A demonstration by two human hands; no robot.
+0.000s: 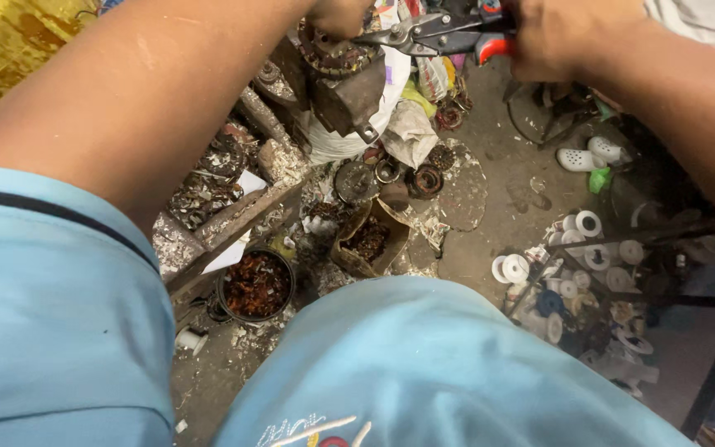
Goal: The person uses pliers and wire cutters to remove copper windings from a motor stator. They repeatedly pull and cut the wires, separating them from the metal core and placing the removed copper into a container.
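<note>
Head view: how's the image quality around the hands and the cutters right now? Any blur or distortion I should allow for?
Head view: the snips and motor part read fairly sharp; both hands, left hand and right hand, are cropped by the top edge; wide-angle bending stretches the arms; floor at right is dim.

Dirty concrete floor (498, 178), well below the fingers. On it lay a round tin of reddish scrap (256, 285), a torn paper bag of scrap (368, 240), white plastic spools (589, 248), a white clog (579, 160), and rusty round motor parts (391, 175).
</note>
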